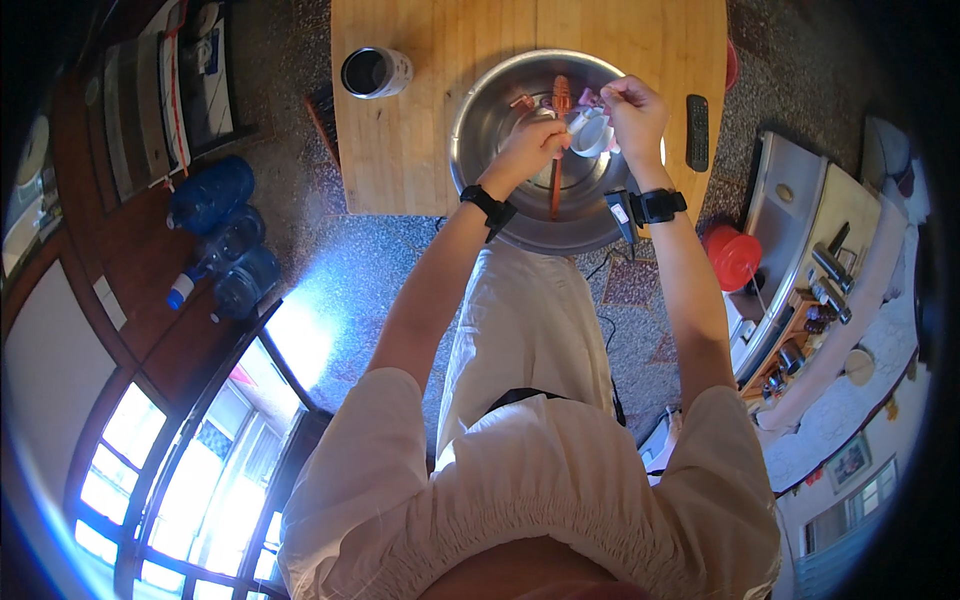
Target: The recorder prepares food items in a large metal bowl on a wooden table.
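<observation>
A wide stainless steel basin [510, 221] stands on a wooden table [427, 150]. Over its middle, my left hand [529, 148] pinches one end of a small white piece [579, 122]. My right hand [636, 112] is raised at the basin's right side, fingertips closed together; whether they hold something small cannot be made out. Between the hands lies a round white plastic part [592, 136], with pink pieces [589, 97] just beyond. A long orange-brown plastic stick with a ribbed head [561, 96] lies across the basin, partly behind my left hand. A small orange piece [523, 101] rests to its left.
A tumbler [377, 73] stands at the table's left, and a black remote control [697, 133] lies at its right edge. Large blue water bottles [211, 196] lie on the floor at the left. A red bucket [733, 257] is at the right. A cable [606, 259] hangs below the basin.
</observation>
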Motion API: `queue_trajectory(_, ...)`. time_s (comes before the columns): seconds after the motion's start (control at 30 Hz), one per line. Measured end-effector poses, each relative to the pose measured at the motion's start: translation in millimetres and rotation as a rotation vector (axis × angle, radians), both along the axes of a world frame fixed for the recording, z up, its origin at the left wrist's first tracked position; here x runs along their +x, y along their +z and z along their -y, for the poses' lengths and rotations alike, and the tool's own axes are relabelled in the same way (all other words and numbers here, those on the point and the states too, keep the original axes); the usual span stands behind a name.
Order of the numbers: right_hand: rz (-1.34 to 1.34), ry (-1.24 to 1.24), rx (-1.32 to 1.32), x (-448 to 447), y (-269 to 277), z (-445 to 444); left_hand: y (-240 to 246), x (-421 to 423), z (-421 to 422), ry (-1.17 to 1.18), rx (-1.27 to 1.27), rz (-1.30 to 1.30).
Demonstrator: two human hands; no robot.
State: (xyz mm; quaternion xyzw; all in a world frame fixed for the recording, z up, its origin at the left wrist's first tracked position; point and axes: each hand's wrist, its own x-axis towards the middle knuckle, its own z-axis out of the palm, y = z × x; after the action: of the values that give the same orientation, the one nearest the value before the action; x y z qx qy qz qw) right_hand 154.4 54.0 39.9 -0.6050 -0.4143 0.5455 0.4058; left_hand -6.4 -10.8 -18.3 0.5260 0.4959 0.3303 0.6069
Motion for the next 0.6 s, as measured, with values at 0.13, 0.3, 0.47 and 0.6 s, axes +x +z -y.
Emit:
queue_trajectory(0.13,0.068,0.011,0.018,12,-8,-3,8,3,2,0.016,-0.027,0.017)
queue_trajectory(0.3,0.876,0.636,0.421,18,14,-2,6,-1,12,-0.126,0.135,-0.231)
queue_trajectory(0.47,0.938,0.973,0.619,42,-4,-5,-2,-11,9,-0.119,0.058,-0.145)
queue_trajectory(0.6,0.869,1.143,0.451,42,11,-4,2,-9,3,-0.183,0.094,-0.207)
